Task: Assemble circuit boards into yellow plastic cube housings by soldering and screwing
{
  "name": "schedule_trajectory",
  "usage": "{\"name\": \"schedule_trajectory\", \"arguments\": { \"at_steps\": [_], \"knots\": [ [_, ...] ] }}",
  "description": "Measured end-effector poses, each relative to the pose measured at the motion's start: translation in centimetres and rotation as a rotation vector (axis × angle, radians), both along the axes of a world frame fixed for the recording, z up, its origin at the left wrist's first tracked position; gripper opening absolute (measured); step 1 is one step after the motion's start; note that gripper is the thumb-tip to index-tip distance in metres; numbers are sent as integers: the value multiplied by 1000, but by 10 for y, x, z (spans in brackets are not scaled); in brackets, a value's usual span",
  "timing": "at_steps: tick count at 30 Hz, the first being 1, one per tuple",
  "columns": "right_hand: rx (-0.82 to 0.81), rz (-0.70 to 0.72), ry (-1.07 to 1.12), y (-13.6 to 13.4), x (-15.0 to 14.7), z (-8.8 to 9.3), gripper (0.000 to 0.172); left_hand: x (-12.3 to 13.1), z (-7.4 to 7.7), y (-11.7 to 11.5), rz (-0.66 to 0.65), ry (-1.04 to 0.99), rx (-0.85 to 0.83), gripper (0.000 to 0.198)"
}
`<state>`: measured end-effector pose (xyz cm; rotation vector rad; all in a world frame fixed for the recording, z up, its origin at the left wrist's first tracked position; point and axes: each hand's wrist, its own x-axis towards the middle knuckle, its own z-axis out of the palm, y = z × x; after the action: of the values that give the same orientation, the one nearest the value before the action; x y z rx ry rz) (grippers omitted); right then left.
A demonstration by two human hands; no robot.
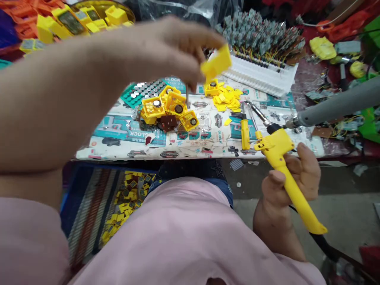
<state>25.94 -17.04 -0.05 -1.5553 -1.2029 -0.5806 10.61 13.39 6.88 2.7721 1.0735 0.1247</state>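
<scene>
My left hand (pixel 181 51) is raised over the bench, its fingers closed on a small yellow plastic piece (pixel 217 63). Under it and to its left lie several yellow cases (pixel 179 103) with round metal discs inside. Another yellow case (pixel 211 88) sits beside a heap of flat yellow pieces (pixel 228 98). At the right, past the bench's front edge, my right hand (pixel 292 178) is wrapped round the handle of a yellow soldering tool (pixel 277 152). Its metal tip points up and left over the bench. A small yellow-handled screwdriver (pixel 245 133) lies left of the tool.
A green tray of round cells (pixel 145 93) lies behind the cases. White foam (pixel 255 75) bears wired circuit boards (pixel 261 33) at the back. A grey bar (pixel 341 103) reaches in from the right. Yellow cases fill a container (pixel 130 10) at back left and a bin (pixel 63 198) below.
</scene>
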Motion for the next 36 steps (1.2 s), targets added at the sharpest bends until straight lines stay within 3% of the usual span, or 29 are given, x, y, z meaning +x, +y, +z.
{"name": "schedule_trajectory", "arguments": {
  "at_steps": [5, 9, 13, 17, 22, 24, 30, 34, 36],
  "knots": [
    [-118, -5, -29, -3, -10, 1, 59, -35, -27, -94, -129, 32, -99, 49],
    [-145, 62, 80, 1, -17, -3, 59, -56, -37, -129, -349, 116, -145, 46],
    [-249, 313, 23, 18, -24, -7, 43, -63, -41, -132, -314, 51, -54, 36],
    [-396, 486, -28, 49, -29, -15, 21, -63, -42, -133, -256, -16, -84, 30],
    [-535, 655, 35, 72, -32, -26, 53, -60, -38, -136, -166, 24, -60, 31],
    [-495, 640, -45, 72, -35, -29, 50, -57, -36, -137, -130, 114, -40, 33],
    [-381, 306, -291, 57, -45, -34, 41, -42, -38, -141, -93, 196, 32, 34],
    [-257, 337, -289, 39, -35, -12, 28, -37, -41, -143, -114, 191, 62, 30],
    [-245, 369, -317, 25, -26, 7, 31, -37, -42, -144, -95, 181, 67, 31]
  ]
}}
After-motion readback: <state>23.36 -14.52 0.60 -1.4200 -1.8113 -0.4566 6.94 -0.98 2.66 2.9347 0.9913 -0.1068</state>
